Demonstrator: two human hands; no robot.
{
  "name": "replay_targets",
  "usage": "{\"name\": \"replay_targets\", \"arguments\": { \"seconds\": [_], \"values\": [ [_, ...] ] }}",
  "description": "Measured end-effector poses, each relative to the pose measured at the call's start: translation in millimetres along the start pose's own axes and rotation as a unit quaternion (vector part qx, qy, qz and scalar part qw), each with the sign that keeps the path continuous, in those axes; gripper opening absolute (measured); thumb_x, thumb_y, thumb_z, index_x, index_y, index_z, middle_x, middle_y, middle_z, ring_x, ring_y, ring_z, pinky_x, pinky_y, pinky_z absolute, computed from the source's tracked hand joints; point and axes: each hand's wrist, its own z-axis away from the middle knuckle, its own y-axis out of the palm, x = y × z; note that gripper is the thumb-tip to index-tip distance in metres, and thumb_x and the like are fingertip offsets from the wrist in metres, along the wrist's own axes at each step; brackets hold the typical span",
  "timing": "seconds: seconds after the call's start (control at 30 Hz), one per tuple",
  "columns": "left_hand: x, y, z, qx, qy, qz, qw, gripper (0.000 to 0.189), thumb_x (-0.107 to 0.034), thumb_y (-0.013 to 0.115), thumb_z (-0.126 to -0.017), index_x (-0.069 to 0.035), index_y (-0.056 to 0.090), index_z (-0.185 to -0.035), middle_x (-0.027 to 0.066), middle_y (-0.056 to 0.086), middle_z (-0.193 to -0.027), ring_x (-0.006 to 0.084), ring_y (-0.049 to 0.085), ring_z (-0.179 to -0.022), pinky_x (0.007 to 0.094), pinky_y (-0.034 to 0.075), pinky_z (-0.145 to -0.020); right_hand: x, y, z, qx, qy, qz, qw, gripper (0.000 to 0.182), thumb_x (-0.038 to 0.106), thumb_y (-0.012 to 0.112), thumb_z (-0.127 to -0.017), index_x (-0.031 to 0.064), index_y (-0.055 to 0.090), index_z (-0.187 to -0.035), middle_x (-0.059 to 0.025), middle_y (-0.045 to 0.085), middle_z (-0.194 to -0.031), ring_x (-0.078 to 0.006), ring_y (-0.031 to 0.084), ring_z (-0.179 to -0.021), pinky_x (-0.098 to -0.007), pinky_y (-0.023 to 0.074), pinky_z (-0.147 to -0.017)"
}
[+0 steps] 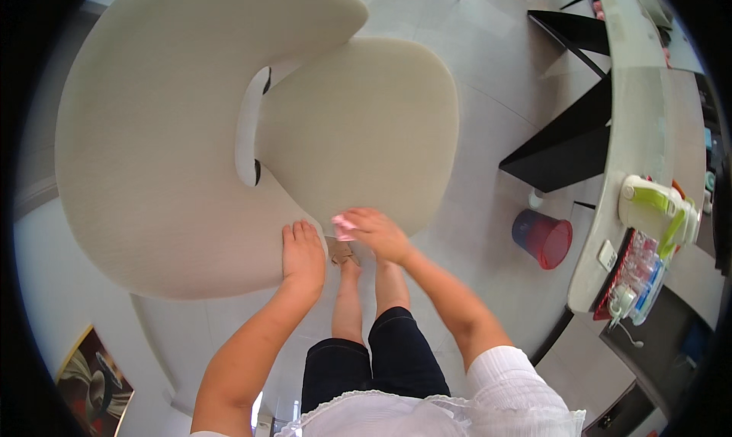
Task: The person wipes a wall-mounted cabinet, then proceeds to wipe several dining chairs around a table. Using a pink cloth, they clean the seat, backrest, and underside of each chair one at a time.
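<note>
A large cream upholstered chair point(160, 151) fills the left and middle of the view, with a handle-like slot between its backrest and its rounded seat point(372, 134). My left hand point(303, 251) lies flat on the lower edge of the backrest, fingers pointing away from me. Over the near edge of the seat, my right hand point(374, 231) grips a folded pink cloth point(343, 227). Part of the cloth is hidden under the fingers, and whether it touches the seat is hard to tell.
To the right stands a long pale table point(583, 282) on angular black legs point(563, 157). It carries a white-and-green container point(652, 205) and a tray of clear items point(632, 265). A red-and-blue bin point(540, 237) sits on the tiled floor. A framed picture point(97, 382) is at lower left.
</note>
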Motion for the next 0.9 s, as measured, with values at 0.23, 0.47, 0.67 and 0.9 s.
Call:
{"name": "replay_targets", "arguments": {
  "seconds": [0.23,0.47,0.67,0.9],
  "values": [
    [-1,-10,-1,0.015,0.014,-0.018,1.000,0.060,-0.024,0.060,-0.092,0.001,0.047,-0.146,0.0122,0.047,-0.153,0.0268,0.044,-0.138,0.0434,0.030,-0.114,-48,-23,45,-0.433,0.154,0.130,0.878,0.038,0.022,0.044,-0.106,0.0037,0.056,-0.136,-0.0118,0.059,-0.133,-0.0339,0.054,-0.122,-0.0411,0.0410,-0.108],
    [1,-8,2,-0.054,0.028,-0.008,0.998,0.051,-0.023,0.064,-0.089,0.000,0.058,-0.135,0.0125,0.057,-0.141,0.0253,0.051,-0.130,0.0387,0.035,-0.109,-4,88,39,-0.170,-0.098,0.162,0.967,0.046,0.007,0.062,-0.090,0.0124,0.057,-0.135,-0.0133,0.058,-0.137,-0.0322,0.056,-0.126,-0.0393,0.0503,-0.099],
    [4,4,3,-0.073,0.024,0.016,0.997,0.055,-0.019,0.070,-0.081,0.001,0.059,-0.131,0.0141,0.059,-0.137,0.0250,0.053,-0.126,0.0362,0.037,-0.107,-34,-21,69,-0.141,-0.010,0.176,0.974,0.050,0.009,0.063,-0.088,0.0168,0.055,-0.137,-0.0098,0.057,-0.140,-0.0303,0.064,-0.112,-0.0377,0.0562,-0.086],
    [-5,-3,-2,-0.051,0.008,0.002,0.999,0.054,-0.020,0.064,-0.087,0.001,0.056,-0.136,0.0143,0.056,-0.142,0.0256,0.049,-0.133,0.0390,0.033,-0.113,-132,-134,64,-0.426,0.202,-0.071,0.879,0.039,0.005,0.053,-0.093,0.0045,0.056,-0.132,-0.0185,0.058,-0.131,-0.0348,0.064,-0.100,-0.0409,0.0544,-0.085]
  ]
}}
